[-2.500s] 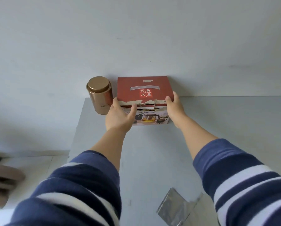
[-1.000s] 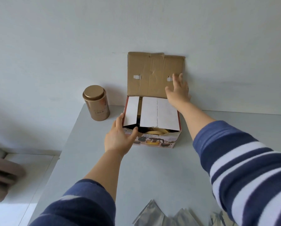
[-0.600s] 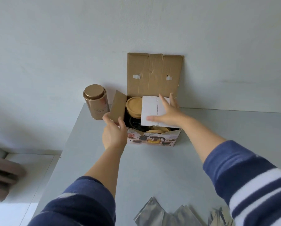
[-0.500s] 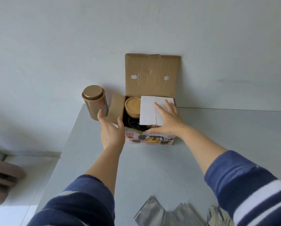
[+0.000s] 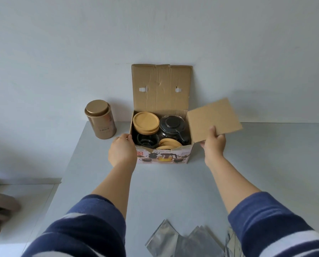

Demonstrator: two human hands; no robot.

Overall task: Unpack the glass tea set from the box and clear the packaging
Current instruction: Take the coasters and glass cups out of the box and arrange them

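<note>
The tea set box stands open against the wall, its big lid upright. Inside I see a glass teapot with a dark lid, a stack of wooden coasters, a dark glass cup and more wooden coasters at the front. My right hand pinches the near edge of the right side flap, folded outward. My left hand rests against the box's left front corner, fingers curled on its left edge; the left flap is hidden.
A gold tea tin stands left of the box on the grey table. Several silver foil pouches lie at the near edge. The table's left edge drops to a white ledge.
Both inner flaps have been folded outward. My right hand turned the white-faced right flap over to the right, uncovering the teapot. My left hand pushed the left flap down out of sight.
</note>
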